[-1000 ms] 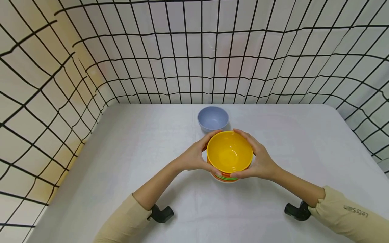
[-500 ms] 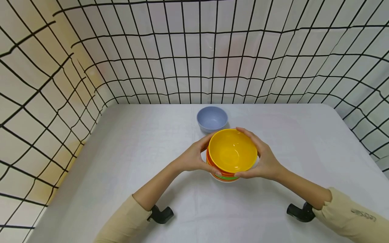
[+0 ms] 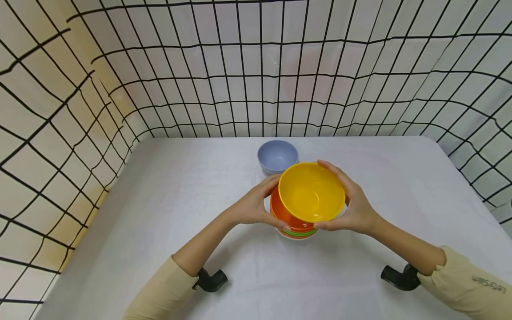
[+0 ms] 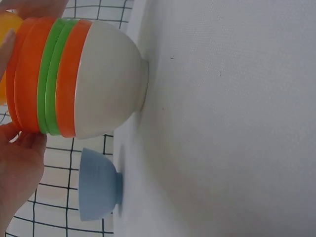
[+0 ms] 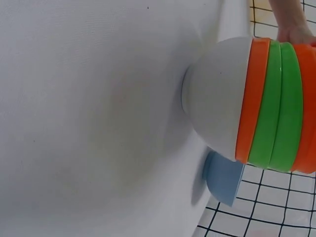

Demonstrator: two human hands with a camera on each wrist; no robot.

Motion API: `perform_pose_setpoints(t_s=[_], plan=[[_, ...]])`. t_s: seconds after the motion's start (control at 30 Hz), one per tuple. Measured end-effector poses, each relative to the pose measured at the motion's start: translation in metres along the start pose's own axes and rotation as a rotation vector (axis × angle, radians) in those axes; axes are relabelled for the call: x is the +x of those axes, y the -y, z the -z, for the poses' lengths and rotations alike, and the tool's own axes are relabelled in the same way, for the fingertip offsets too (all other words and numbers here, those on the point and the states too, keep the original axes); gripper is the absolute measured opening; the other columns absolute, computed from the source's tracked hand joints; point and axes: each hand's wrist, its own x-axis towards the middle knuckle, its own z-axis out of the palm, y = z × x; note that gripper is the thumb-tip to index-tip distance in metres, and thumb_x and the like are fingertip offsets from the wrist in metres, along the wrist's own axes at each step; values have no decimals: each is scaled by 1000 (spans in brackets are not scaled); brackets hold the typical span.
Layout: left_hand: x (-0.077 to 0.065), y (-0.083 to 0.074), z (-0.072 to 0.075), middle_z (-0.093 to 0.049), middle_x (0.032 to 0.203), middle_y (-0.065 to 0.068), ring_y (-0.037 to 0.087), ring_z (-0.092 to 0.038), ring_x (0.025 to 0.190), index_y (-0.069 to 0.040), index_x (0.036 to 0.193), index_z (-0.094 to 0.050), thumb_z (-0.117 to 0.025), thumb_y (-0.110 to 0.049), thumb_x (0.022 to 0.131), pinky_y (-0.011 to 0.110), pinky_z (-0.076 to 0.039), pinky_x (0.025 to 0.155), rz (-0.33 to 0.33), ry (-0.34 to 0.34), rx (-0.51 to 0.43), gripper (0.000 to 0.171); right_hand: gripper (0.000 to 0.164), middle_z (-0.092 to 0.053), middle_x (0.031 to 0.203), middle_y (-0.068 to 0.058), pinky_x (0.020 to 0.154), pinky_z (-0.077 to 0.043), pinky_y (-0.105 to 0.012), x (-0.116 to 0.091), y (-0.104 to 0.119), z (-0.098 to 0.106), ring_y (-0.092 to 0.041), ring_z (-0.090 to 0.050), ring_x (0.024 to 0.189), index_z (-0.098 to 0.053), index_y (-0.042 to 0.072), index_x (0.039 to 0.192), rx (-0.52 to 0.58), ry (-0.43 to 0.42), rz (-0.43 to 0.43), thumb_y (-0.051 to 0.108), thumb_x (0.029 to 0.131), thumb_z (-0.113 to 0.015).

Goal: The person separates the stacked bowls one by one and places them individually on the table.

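Above stacked bowls the left hand grips, the right hand clasps a yellow bowl.

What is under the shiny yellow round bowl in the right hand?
Partly below it is a stack of round bowls: an orange bowl on top, green and orange bands, white base. Much of the orange interior cannot be seen, covered by the yellow bowl.

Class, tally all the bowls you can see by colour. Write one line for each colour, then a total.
Yellow bowl: 1
Blue bowl: 1
White bowl: 1
Green bowls: 2
Orange bowls: at least 2 (rims above the green are hard to separate)
Total: at least 7
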Motion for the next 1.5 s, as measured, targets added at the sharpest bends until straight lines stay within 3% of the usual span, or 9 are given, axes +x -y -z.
perform_pose_setpoints(t_s=[0.23, 0.47, 0.67, 0.93, 1.1, 1.33, 1.5], plan=[[2, 3, 0, -34, 141, 9, 17, -37, 127, -4, 142, -32, -86, -5, 59, 29, -34, 106, -5, 13, 32, 99, 106, -43, 135, -12, 87, -48, -17, 0, 0, 7, -14, -47, 112, -29, 0, 142, 4, -36, -25, -11, 50, -81], [6, 31, -6, -31, 144, -8, 8, -34, 128, -25, 146, -24, -90, -20, 57, 31, -36, 105, 12, -7, 105, 111, 101, -39, 139, -8, 88, -46, -15, 4, -1, 16, -14, -45, 114, -28, 1, 143, 59, -76, -46, -13, 56, -78], [6, 35, -8, -31, 145, -13, 6, -32, 129, -26, 147, -23, -88, -27, 58, 34, -37, 104, 33, -17, 142, 110, 99, -38, 139, -5, 86, -46, -12, 8, -4, 26, -12, -44, 113, -29, 4, 143, -9, -134, -95, -15, 57, -76], [2, -4, -5, -34, 145, 5, 17, -37, 129, -10, 145, -26, -85, -12, 62, 35, -36, 105, 97, -6, 93, 103, 93, -41, 132, 3, 85, -44, -8, 12, -19, 44, -12, -42, 111, -30, 6, 143, -58, -228, -190, -18, 63, -71], [2, -3, -4, -32, 147, 5, 16, -35, 130, -11, 145, -26, -86, -13, 62, 34, -35, 106, 102, -3, 97, 103, 90, -37, 139, -6, 88, -41, -6, 18, -29, 51, -7, -40, 113, -28, 9, 144, -90, -249, -242, -11, 69, -72], [6, 32, -8, -30, 146, -9, 7, -34, 129, -24, 146, -23, -88, -20, 59, 31, -35, 106, 85, -15, 105, 109, 90, -33, 144, -10, 89, -39, -6, 25, -45, 59, -7, -39, 114, -26, 12, 145, -142, -271, -297, -1, 71, -76], [6, 33, -8, -30, 145, -11, 6, -35, 128, -27, 146, -23, -88, -21, 59, 29, -36, 105, 87, -18, 100, 109, 90, -33, 143, -9, 90, -39, -6, 29, -57, 62, -12, -40, 116, -26, 15, 145, -201, -289, -345, 5, 72, -77]])
